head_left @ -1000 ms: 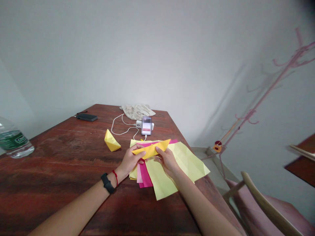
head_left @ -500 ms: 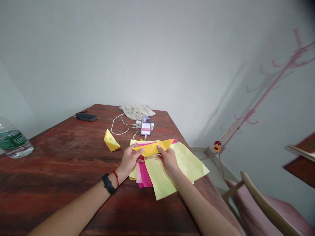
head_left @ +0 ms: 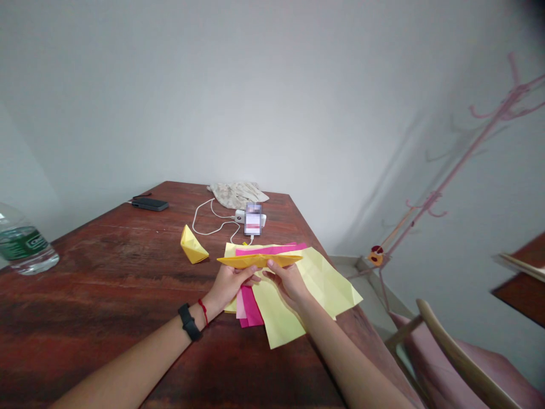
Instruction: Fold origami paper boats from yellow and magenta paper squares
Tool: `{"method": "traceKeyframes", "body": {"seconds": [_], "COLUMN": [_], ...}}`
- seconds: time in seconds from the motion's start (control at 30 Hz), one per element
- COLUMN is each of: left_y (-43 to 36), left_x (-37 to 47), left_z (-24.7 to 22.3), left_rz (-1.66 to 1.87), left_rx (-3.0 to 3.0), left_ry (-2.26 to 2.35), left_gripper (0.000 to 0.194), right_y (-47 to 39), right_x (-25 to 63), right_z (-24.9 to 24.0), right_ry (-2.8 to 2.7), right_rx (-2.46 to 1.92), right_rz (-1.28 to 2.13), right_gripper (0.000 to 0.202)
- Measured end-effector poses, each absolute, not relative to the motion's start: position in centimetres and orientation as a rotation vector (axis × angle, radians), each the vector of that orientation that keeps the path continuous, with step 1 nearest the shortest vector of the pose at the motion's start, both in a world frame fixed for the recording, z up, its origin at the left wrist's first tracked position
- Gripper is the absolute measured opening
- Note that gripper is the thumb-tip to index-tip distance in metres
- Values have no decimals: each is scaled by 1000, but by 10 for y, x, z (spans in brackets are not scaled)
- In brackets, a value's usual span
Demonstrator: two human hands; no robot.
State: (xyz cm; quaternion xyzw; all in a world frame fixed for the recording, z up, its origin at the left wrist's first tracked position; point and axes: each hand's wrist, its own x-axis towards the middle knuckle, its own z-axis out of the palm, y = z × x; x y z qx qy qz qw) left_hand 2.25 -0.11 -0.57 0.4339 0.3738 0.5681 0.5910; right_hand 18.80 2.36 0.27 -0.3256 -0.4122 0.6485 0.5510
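A long, narrow folded piece of yellow paper (head_left: 244,261), pointed at both ends, is held level above a pile of sheets. My left hand (head_left: 232,282) pinches its lower edge left of the middle, with the thumb on the near side. Close beside it, my right hand (head_left: 289,279) grips the paper right of the middle, thumb pressed to the edge. Beneath both hands lie pale yellow sheets (head_left: 327,278) and bright pink sheets (head_left: 252,307). A folded yellow paper boat shape (head_left: 193,246) stands on the table to the left of my hands.
On the wooden table (head_left: 106,295) a phone (head_left: 253,220) leans against a white device with a cable. A cloth (head_left: 236,194), a black power bank (head_left: 150,204) and a water bottle (head_left: 25,244) are around. A chair (head_left: 460,352) and pink coat rack (head_left: 464,150) stand right.
The folded yellow paper has turned from slanted to level, showing its narrow edge more. Its left tip has come out past my left hand, which has shifted slightly down.
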Motion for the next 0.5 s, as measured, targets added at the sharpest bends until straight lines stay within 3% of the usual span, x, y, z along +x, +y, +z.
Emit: {"method": "traceKeyframes", "body": {"seconds": [0.5], "left_y": [0], "left_x": [18], "left_z": [0], "left_rz": [1306], "left_rx": [1143], "left_ry": [931], "left_gripper": [42], "right_y": [19], "right_x": [187], "right_z": [6], "right_ry": [-1004], "right_rx": [-757], "right_rz": [1589], "right_gripper": [38]}}
